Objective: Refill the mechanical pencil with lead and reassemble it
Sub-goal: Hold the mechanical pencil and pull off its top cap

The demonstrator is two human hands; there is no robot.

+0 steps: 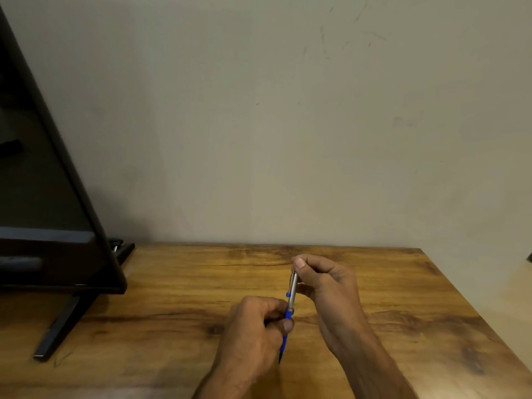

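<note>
Head view: both hands grip unlabelled pencil.

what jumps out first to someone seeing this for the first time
Two hands meet over the wooden table near its middle, holding a blue and silver mechanical pencil between them: left hand on the blue lower part, right hand at the silver top. A dark screen stands at far left.

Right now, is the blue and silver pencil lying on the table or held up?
Held up. The blue and silver pencil stands nearly upright above the wooden table, left hand gripping low, right hand at top.
</note>
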